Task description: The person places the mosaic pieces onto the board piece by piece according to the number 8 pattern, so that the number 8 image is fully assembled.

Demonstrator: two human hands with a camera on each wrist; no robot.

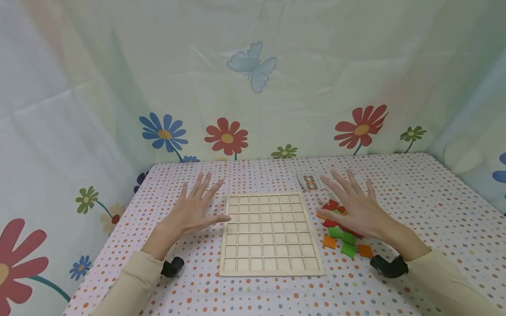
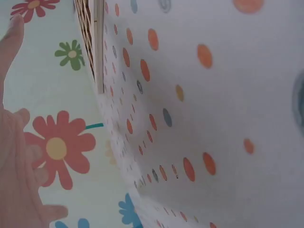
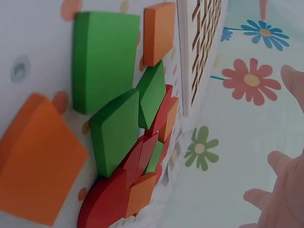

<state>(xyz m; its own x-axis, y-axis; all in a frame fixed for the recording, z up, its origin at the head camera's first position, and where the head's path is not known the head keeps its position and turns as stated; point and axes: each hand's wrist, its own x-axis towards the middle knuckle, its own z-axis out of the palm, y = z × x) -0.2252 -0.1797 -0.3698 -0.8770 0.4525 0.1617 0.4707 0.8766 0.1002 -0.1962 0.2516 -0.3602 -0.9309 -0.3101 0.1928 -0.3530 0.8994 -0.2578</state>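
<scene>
A left hand (image 1: 191, 214), fingers spread wide and holding nothing, hovers beside a wooden grid board (image 1: 267, 239) on a dotted tablecloth (image 1: 253, 298), with a small printed card (image 1: 310, 181) near its far right corner, then loose red, green and orange tiles (image 1: 335, 232) beneath a right hand (image 1: 360, 215), also splayed, gripping nothing.

Tiles (image 1: 348, 238) (red, green, orange) beside pale gridded board (image 1: 268, 239)

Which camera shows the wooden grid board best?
The head view: the wooden grid board shows almost whole from above, its grid easy to make out. The left and right wrist views each catch only part of it, steeply foreshortened and cut off by the top of the picture.
</scene>
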